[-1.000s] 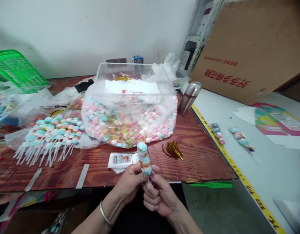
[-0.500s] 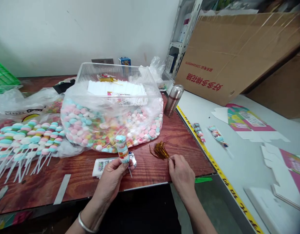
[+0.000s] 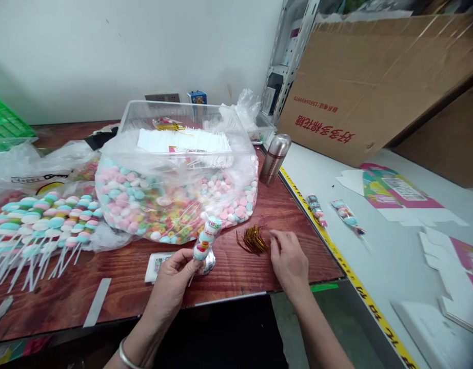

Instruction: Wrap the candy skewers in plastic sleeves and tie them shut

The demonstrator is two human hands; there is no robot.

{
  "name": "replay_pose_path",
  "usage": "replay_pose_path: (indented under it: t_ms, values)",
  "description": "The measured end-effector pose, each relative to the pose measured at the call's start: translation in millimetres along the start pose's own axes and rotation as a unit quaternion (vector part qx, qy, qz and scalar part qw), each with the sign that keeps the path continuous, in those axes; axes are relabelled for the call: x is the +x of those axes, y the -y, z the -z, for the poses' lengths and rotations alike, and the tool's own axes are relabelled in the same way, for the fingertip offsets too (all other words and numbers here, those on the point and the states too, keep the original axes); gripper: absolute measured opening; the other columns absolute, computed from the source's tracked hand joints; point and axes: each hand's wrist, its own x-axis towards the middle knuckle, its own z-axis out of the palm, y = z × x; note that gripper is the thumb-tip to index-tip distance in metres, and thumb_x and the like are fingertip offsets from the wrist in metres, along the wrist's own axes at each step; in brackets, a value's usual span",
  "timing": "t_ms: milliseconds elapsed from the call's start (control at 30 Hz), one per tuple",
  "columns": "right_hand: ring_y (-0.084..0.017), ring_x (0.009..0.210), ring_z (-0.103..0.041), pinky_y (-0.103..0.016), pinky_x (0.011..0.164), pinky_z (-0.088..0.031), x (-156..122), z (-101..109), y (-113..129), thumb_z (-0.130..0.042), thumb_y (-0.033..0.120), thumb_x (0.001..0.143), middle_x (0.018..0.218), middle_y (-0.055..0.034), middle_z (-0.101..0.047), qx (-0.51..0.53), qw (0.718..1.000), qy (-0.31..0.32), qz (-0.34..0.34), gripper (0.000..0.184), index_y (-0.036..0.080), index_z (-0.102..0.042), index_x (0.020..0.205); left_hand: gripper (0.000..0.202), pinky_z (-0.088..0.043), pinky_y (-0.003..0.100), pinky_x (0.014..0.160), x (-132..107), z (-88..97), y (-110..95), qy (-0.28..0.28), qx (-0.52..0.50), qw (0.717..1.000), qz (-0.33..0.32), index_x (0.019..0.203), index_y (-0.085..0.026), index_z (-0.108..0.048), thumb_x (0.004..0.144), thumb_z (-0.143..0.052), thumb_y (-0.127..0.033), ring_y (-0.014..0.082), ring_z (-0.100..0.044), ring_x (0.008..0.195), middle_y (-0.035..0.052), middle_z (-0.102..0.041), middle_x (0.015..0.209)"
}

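My left hand (image 3: 171,279) is closed round the neck of a wrapped candy skewer (image 3: 205,238), held upright and tilted right above the wooden table (image 3: 259,274). My right hand (image 3: 288,259) rests on the table, fingers pinched at the edge of a small pile of gold twist ties (image 3: 253,239); whether a tie is between the fingers I cannot make out. Under the skewer lies a stack of small printed bags (image 3: 156,264).
A large plastic bag of pastel candies (image 3: 175,197) fills a clear tub (image 3: 182,110) behind. Unwrapped skewers (image 3: 40,220) lie at the left. A steel flask (image 3: 274,159), two wrapped skewers (image 3: 331,210), printed cartons (image 3: 394,192) and a cardboard box (image 3: 371,82) stand right.
My right hand let go of the skewer and went right to the gold ties, then edged up to them. The left hand lowered the skewer toward the table.
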Motion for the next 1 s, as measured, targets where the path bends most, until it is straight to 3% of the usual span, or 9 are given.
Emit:
replay_pose_path:
  t_ms: [133,300,433,500,633,800,867,1000]
  values:
    - [-0.017,0.082,-0.059,-0.025,0.059,-0.036,33.2,-6.0,-2.7,-0.046,0.020,0.093,0.105,-0.0054,-0.060,-0.038,0.998,0.029,0.043,0.029,0.023,-0.060,0.118,0.023,-0.043,0.020,0.065,-0.5,4.8,2.8,-0.017,0.012,1.000,0.001,0.082,-0.016,-0.070,0.073,-0.075,-0.037,0.0092,-0.052,0.065,-0.0011,-0.062,0.068]
    - [-0.012,0.072,-0.057,-0.025,0.056,-0.031,47.8,-9.0,-6.5,-0.050,0.020,0.091,0.094,-0.0026,-0.061,-0.086,0.991,0.050,0.084,0.017,0.021,-0.066,0.088,0.025,-0.043,0.021,0.065,0.7,8.4,3.5,-0.041,0.023,0.999,-0.010,0.085,-0.016,-0.068,0.074,-0.073,-0.038,0.0110,-0.052,0.066,-0.0008,-0.061,0.068]
    - [-0.013,0.070,-0.054,-0.027,0.057,-0.029,43.8,1.4,-4.0,-0.050,0.018,0.091,0.093,-0.0039,-0.062,-0.138,0.985,0.031,0.101,0.018,0.019,-0.065,0.083,0.023,-0.044,0.023,0.063,-0.4,6.7,-10.5,-0.064,0.117,0.990,-0.036,0.086,-0.018,-0.068,0.077,-0.069,-0.039,0.0143,-0.054,0.067,0.0010,-0.063,0.072]
    - [-0.016,0.073,-0.053,-0.029,0.060,-0.028,40.6,11.1,-0.4,-0.049,0.015,0.090,0.089,-0.0057,-0.062,-0.169,0.979,0.018,0.114,0.018,0.018,-0.066,0.082,0.016,-0.044,0.025,0.067,-1.7,5.0,-18.7,-0.065,0.219,0.969,-0.098,0.086,-0.019,-0.069,0.081,-0.064,-0.034,0.0164,-0.056,0.072,0.0028,-0.064,0.077]
    - [-0.020,0.071,-0.048,-0.033,0.063,-0.026,31.4,33.2,15.7,-0.046,0.014,0.091,0.076,-0.0084,-0.058,-0.221,0.966,-0.012,0.132,0.023,0.017,-0.063,0.075,0.017,-0.045,0.027,0.075,-5.5,-2.5,-25.2,-0.008,0.390,0.886,-0.251,0.090,-0.020,-0.068,0.088,-0.051,-0.018,0.0182,-0.058,0.084,0.0063,-0.062,0.091]
    - [-0.021,0.071,-0.046,-0.036,0.067,-0.028,6.5,51.3,54.9,-0.046,0.025,0.093,0.071,-0.0069,-0.055,-0.242,0.939,-0.093,0.225,0.026,0.021,-0.059,0.071,0.029,-0.045,0.027,0.067,-10.0,-20.6,-19.3,0.059,0.536,0.788,-0.298,0.096,-0.020,-0.066,0.089,-0.040,-0.007,0.0164,-0.054,0.073,0.0052,-0.057,0.081]
    - [-0.022,0.072,-0.047,-0.036,0.068,-0.030,-6.4,52.6,70.9,-0.047,0.025,0.092,0.072,-0.0071,-0.057,-0.204,0.938,-0.100,0.263,0.022,0.021,-0.060,0.076,0.027,-0.045,0.027,0.066,-9.9,-26.8,-17.5,0.052,0.550,0.774,-0.311,0.096,-0.020,-0.065,0.089,-0.041,-0.008,0.0165,-0.053,0.072,0.0049,-0.057,0.080]
    - [-0.022,0.074,-0.049,-0.037,0.071,-0.033,-26.9,45.3,93.7,-0.051,0.023,0.090,0.076,-0.0083,-0.060,-0.126,0.935,-0.102,0.315,0.014,0.019,-0.063,0.083,0.025,-0.048,0.027,0.068,-8.5,-30.4,-16.6,0.013,0.508,0.798,-0.324,0.102,-0.020,-0.063,0.091,-0.042,-0.012,0.0165,-0.056,0.073,0.0053,-0.060,0.082]
